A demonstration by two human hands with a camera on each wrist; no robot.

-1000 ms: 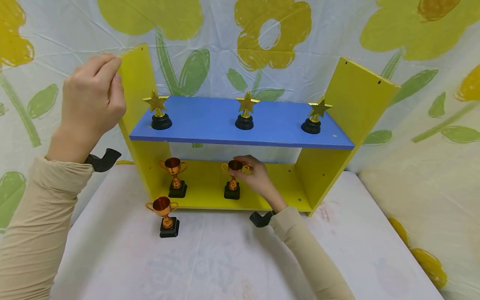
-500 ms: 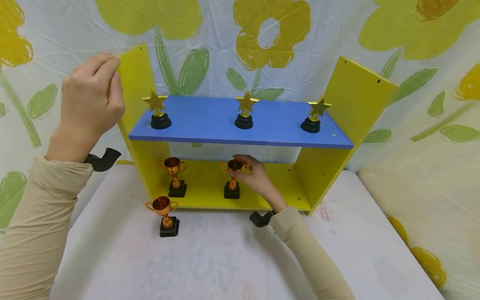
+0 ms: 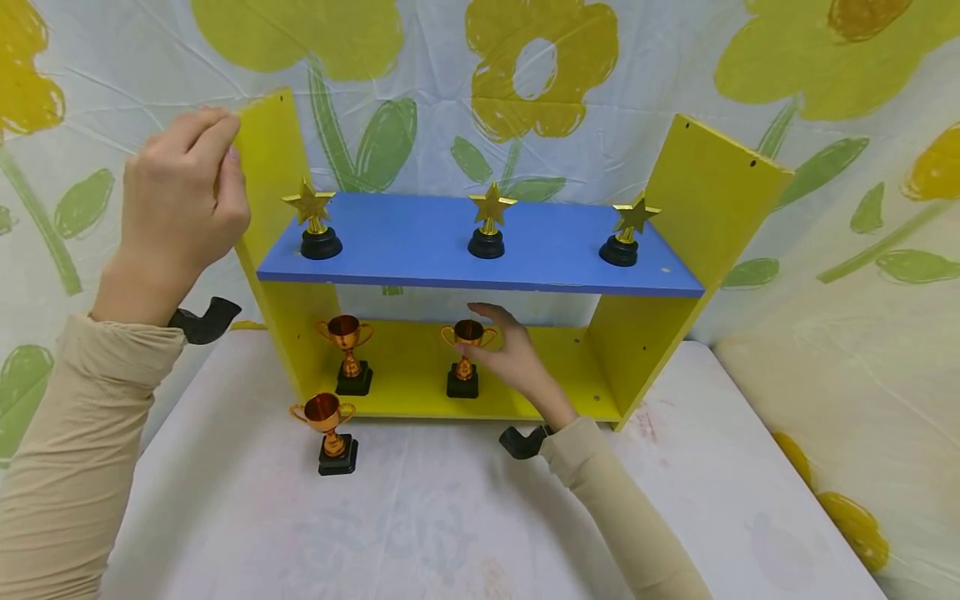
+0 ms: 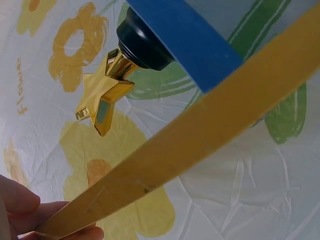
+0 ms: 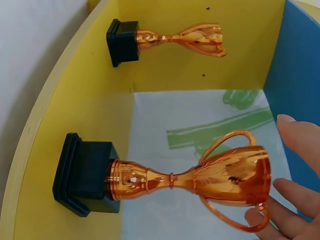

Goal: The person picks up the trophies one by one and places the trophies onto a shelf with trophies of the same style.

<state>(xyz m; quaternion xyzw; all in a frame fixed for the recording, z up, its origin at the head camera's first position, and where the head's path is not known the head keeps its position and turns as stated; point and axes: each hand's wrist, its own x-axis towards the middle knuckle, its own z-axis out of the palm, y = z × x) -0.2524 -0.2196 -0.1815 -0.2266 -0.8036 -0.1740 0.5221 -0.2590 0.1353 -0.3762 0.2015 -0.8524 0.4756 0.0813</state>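
Note:
My left hand [image 3: 183, 183] grips the front upper corner of the yellow side panel [image 4: 165, 150] of a small shelf unit, fingers on both faces of the board in the left wrist view. On the lower yellow shelf, a copper-coloured trophy cup [image 5: 230, 175] with a black square base stands upright near the middle. My right hand [image 3: 513, 354] is around its right side, thumb and fingers spread apart near the rim and one handle. Left of it on the same shelf is a matching trophy cup [image 3: 347, 346]. A third trophy cup [image 3: 330, 433] stands on the white-covered table in front.
Three gold star trophies stand along the blue upper shelf [image 3: 412, 242]: a left one [image 3: 318, 225], a middle one [image 3: 491, 221] and a right one [image 3: 626, 229]. The yellow right side panel [image 3: 697, 200] bounds the unit. A flower-printed cloth [image 3: 435, 50] hangs behind.
The right hand's fingers have spread away from the middle trophy cup's rim, and the cup stays standing in place. The left hand has kept its hold on the panel.

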